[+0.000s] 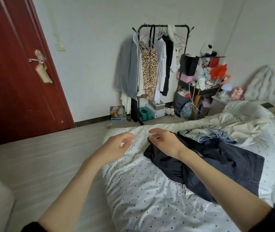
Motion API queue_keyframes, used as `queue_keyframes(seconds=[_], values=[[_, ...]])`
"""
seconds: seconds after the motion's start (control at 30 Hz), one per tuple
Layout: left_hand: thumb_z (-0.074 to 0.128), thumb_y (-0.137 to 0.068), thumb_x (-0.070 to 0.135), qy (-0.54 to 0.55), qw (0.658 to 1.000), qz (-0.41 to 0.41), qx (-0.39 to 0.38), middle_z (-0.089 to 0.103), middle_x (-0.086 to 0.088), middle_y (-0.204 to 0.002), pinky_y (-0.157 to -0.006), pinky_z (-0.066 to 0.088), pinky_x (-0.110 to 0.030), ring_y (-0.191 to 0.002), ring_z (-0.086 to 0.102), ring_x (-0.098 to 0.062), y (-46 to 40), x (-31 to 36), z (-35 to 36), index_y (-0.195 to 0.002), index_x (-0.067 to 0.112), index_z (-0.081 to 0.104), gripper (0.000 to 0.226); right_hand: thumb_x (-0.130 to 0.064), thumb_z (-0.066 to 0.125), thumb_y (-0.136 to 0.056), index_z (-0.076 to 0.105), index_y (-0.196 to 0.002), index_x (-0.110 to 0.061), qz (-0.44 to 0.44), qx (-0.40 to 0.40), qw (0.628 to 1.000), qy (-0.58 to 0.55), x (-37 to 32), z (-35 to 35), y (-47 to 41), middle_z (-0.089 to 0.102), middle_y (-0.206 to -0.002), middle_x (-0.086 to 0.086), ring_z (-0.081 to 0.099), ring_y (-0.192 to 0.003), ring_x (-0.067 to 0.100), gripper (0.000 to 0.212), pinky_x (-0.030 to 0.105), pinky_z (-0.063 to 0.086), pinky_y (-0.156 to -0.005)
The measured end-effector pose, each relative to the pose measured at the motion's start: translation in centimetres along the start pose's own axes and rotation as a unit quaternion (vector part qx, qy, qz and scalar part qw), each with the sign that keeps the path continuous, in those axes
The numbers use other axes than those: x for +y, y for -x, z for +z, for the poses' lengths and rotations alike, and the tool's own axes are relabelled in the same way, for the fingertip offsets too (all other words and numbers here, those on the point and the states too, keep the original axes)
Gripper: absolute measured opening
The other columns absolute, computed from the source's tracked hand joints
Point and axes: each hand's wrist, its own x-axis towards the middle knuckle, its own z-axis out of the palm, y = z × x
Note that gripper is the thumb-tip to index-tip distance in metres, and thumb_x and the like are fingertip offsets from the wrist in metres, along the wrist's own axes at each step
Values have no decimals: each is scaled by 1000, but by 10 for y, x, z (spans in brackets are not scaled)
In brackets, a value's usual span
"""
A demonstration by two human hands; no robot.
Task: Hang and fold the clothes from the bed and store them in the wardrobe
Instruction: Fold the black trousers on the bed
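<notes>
A dark navy garment (217, 163) lies spread on the white dotted bed (141, 195). A crumpled light-blue denim piece (207, 133) lies just behind it. My right hand (165, 141) hovers over the near-left corner of the dark garment, fingers relaxed and loosely curled, holding nothing. My left hand (116, 146) hangs over the bed's corner to the left of the garment, fingers loose and empty. A black clothes rack (163, 27) with several hung garments, among them a leopard-print dress (148, 72), stands against the far wall.
A red-brown door (16, 72) stands at the left. Boxes (155, 109) sit under the rack. A cluttered side table (202, 87) with bags stands right of it. Bare grey floor (41, 156) runs left of the bed. A rumpled duvet (244, 114) covers the bed's far end.
</notes>
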Motion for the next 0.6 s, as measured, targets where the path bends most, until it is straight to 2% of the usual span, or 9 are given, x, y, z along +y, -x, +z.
queue_keyframes(seconds=[0.07,0.17,0.33,0.43,0.53,0.6], values=[[44,-99,20,2,999,6,-37,58,12,-120,-98,39,-20,-116,51,-1,-45,-7,15,-124,25,55,28,-29,48,-97,50,-131,-19,36,19,999,-2,25,-10,-24,61,-120,3,47,-120,23,35,35,41,-101],[41,-100,19,-6,996,19,-87,56,9,-125,-94,37,-17,-119,49,-6,-106,-27,37,-127,22,53,30,-28,48,-96,52,-130,-18,75,41,996,12,57,-14,-64,61,-122,4,48,-120,25,36,36,39,-102],[38,-100,21,9,983,3,-186,54,8,-130,-88,32,-14,-123,48,-9,-202,-85,83,-129,22,52,32,-27,48,-96,51,-131,-16,176,73,982,11,121,-10,-140,61,-122,7,52,-119,23,37,28,37,-97],[39,-100,21,-2,973,-8,-230,54,7,-130,-88,34,-15,-123,48,-11,-251,-123,107,-130,22,52,33,-28,47,-96,49,-132,-17,243,67,967,19,165,3,-177,61,-123,5,51,-119,24,38,27,36,-91],[40,-99,20,-17,962,-23,-271,52,2,-132,-89,42,-21,-120,51,-15,-283,-155,135,-133,19,49,35,-28,46,-96,47,-134,-15,290,48,955,44,204,20,-197,60,-126,4,50,-120,24,40,29,37,-90],[42,-99,18,-32,953,-18,-300,50,1,-137,-93,35,-16,-123,47,-15,-306,-176,162,-134,16,47,36,-28,46,-97,45,-135,-15,324,32,943,67,240,29,-213,58,-128,5,50,-120,26,41,31,37,-93]])
